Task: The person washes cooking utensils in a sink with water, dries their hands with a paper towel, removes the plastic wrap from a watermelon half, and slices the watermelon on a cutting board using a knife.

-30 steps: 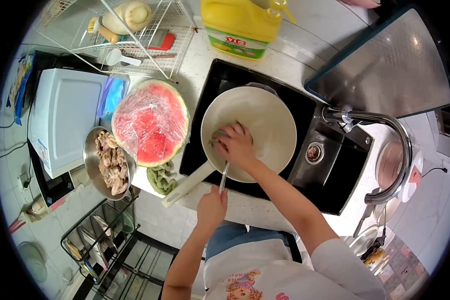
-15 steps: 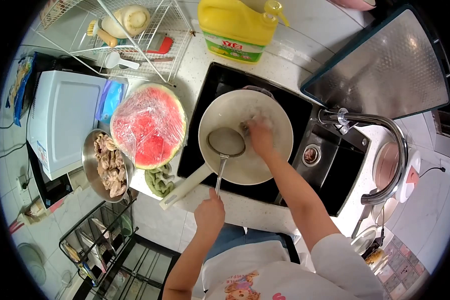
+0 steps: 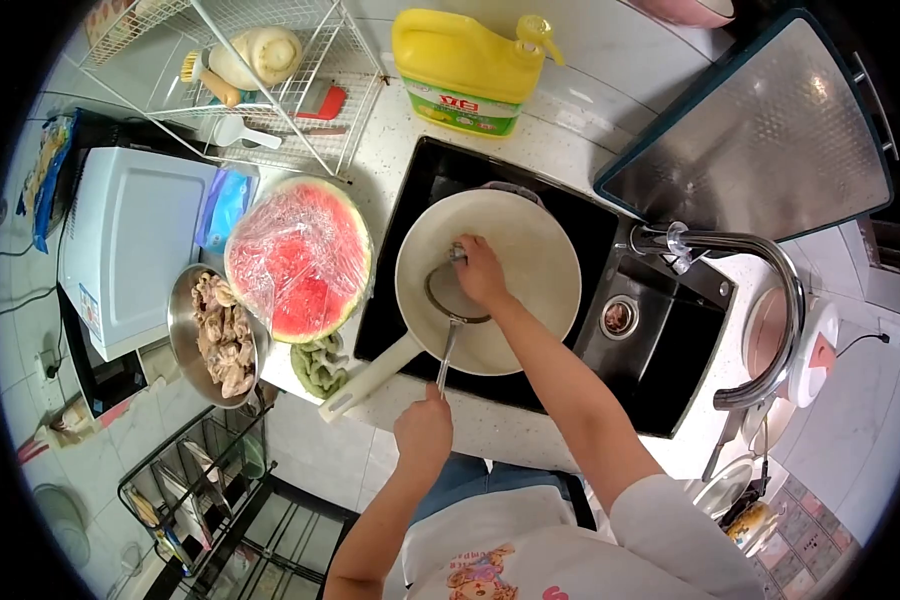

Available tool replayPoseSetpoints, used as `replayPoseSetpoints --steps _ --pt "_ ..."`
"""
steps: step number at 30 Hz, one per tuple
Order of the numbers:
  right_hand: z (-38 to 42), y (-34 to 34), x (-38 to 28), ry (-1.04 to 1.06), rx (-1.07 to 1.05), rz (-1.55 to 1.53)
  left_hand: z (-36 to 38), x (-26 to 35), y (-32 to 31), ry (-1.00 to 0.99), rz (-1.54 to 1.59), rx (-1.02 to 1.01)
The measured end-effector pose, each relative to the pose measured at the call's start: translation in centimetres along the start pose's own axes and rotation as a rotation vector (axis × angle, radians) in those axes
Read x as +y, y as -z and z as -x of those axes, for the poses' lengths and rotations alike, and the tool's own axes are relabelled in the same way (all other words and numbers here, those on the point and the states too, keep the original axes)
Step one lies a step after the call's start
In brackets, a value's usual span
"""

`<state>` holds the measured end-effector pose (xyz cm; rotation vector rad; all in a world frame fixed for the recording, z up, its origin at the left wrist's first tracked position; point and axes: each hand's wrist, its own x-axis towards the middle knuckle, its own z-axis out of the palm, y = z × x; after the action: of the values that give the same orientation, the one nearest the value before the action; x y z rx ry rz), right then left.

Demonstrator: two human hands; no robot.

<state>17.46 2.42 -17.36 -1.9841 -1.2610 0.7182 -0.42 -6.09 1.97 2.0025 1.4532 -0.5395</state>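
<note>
Right hand [image 3: 480,272] back over strainer [image 3: 457,294]

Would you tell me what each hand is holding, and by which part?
Left hand grips the strainer by its handle end; right hand rests on its mesh bowl inside the pan.

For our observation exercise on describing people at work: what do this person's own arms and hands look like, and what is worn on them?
Both hands are bare, with no gloves. The left hand and its forearm show no sleeve up to the frame's lower edge. The right hand leads to a bare forearm; a white sleeve begins near the elbow. No watch, bracelet or ring can be made out.
</note>
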Motion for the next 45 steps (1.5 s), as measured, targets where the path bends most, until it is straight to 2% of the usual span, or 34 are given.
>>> replayPoseSetpoints --steps 2,5,8,10,11,13,14,16,19,20,22,26,28,31,34,37,40,42,43,45 --pt "1.6 0.3 -0.2 0.171 0.021 0.047 -0.3 -0.3 -0.6 -0.016 0.007 -0.004" --pt "3.4 4.0 -4.4 0.460 -0.100 0.196 -0.2 -0.4 -1.3 -0.052 -0.009 -0.015" --pt "0.1 2.9 0.2 -0.043 -0.326 0.033 0.2 0.2 -0.7 -0.031 -0.014 -0.022" --pt "-1.1 1.2 6.4 -0.192 -0.322 -0.052 0.5 0.1 -0.1 -0.023 -0.003 -0.038" --pt "-0.5 1.4 6.5 -0.226 -0.122 0.061 0.6 0.0 0.1 -0.021 0.003 -0.048" --pt "1.4 2.4 5.6 -0.285 0.274 0.299 -0.1 -1.4 -0.5 -0.057 0.270 -0.003" --pt "2.8 2.6 5.0 -0.175 0.193 0.427 -0.4 -2.0 -1.0 -0.072 0.406 0.017" --pt "5.1 3.1 3.4 0.049 0.024 0.674 -1.2 -2.3 -1.5 0.070 0.741 -0.167" --pt "4.3 2.2 6.0 0.131 -0.107 0.574 -1.5 -1.0 2.3 0.264 1.304 -0.497" --pt "3.3 2.2 5.9 -0.101 -0.067 0.370 -1.5 -0.6 3.7 0.328 1.499 -0.617" --pt "1.2 2.3 4.5 -0.555 0.018 -0.048 -2.2 -1.0 3.9 0.372 1.619 -0.701" --pt "2.0 0.4 0.6 -0.214 0.028 -0.148 -3.5 -2.8 2.4 0.355 1.887 -0.898" --pt "2.6 -1.7 0.7 -0.119 0.076 -0.143 -3.8 -2.8 1.9 0.346 1.904 -0.894" --pt "3.0 -1.5 0.6 -0.017 -0.373 -0.378 -4.0 -2.9 2.2 0.351 1.891 -0.837" --pt "2.0 3.4 0.1 0.035 -0.801 0.116 -3.7 -2.8 2.5 0.414 1.811 -0.781" --pt "1.6 3.7 2.0 -0.094 -0.615 0.434 -3.6 -2.1 2.5 0.389 1.703 -0.781" --pt "2.9 -0.7 1.3 -0.225 -0.172 0.369 -3.9 -0.4 3.1 0.331 1.552 -0.731" --pt "4.0 -1.0 1.5 0.002 -0.294 0.106 -3.7 0.5 3.4 0.342 1.425 -0.624" --pt "4.4 -0.9 1.5 0.111 -0.352 -0.028 -3.7 0.1 3.5 0.347 1.463 -0.643" --pt "4.4 2.3 2.6 0.112 -0.485 0.104 -3.9 -0.9 4.0 0.348 1.541 -0.676"
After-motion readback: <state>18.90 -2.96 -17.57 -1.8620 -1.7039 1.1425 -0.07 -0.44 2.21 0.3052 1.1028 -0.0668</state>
